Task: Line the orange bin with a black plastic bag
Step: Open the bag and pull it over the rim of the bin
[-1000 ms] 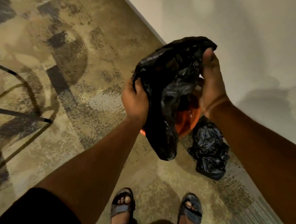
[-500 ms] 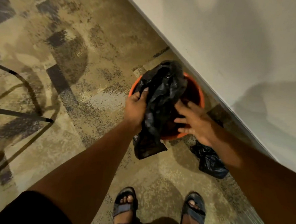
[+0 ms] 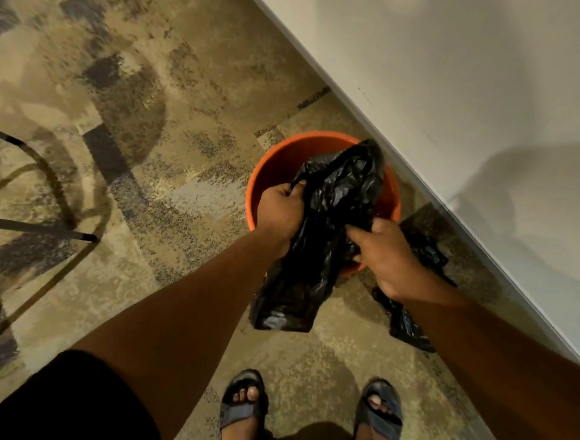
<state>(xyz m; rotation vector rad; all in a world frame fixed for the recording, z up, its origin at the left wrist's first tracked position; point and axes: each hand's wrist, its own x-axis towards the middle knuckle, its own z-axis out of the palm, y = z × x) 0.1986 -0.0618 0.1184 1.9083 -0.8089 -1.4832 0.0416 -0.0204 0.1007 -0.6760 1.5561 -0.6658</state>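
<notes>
The round orange bin (image 3: 275,160) stands on the carpet close to the wall. A crumpled black plastic bag (image 3: 329,222) lies across its opening, with its far end inside the bin and its near end hanging over the front rim down toward the floor. My left hand (image 3: 279,212) grips the bag's left edge at the bin's near-left rim. My right hand (image 3: 382,250) pinches the bag's right side above the near-right rim. The bag hides most of the bin's inside.
A second crumpled black bag (image 3: 408,317) lies on the floor right of the bin, partly under my right arm. The white wall (image 3: 462,94) runs diagonally behind. A dark metal chair frame (image 3: 34,229) stands at left. My sandalled feet (image 3: 309,413) stand below the bin.
The bag came down from chest height onto the bin. My right hand, open half a second ago, has closed on the bag's right side. The view has tilted down toward the bin.
</notes>
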